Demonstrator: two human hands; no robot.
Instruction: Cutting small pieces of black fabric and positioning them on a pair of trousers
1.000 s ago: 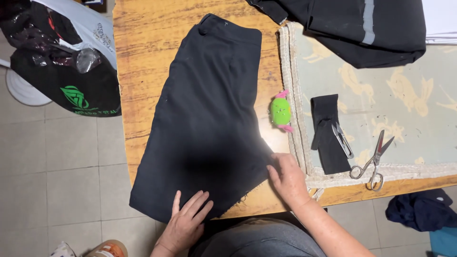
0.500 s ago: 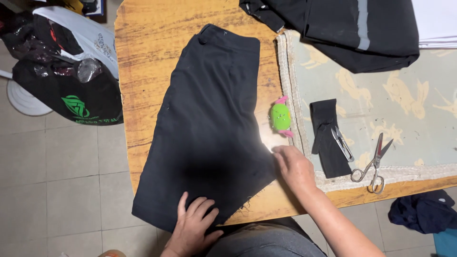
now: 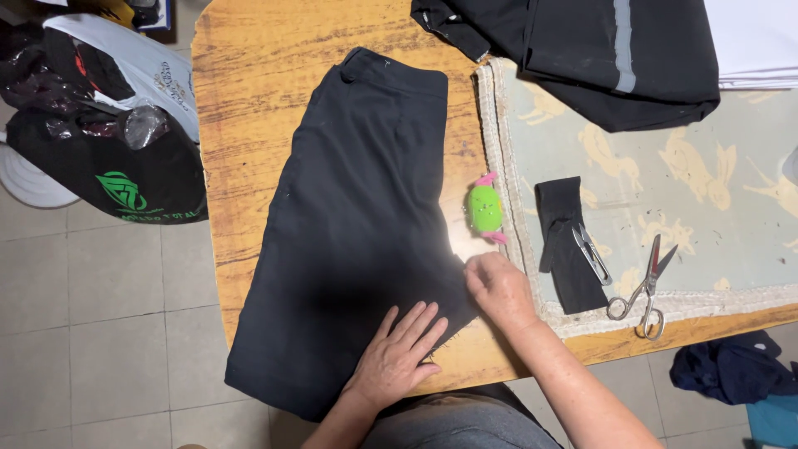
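Black trousers (image 3: 357, 224) spread flat mid-frame on table (image 3: 249, 100), hem end hanging over near edge. Left hand (image 3: 397, 353) flat, fingers splayed, pressing lower right of cloth. Right hand (image 3: 499, 289) curled at cloth's right edge, just below green pincushion (image 3: 485, 208); grip unclear.

A black bag (image 3: 125, 179) with a green leaf emblem is sitting on the floor at the far left. Just beyond it, a white plastic bag (image 3: 141, 71) with dark print is lying crumpled, with a clear, shiny wrapper (image 3: 143, 125) bunching between them.
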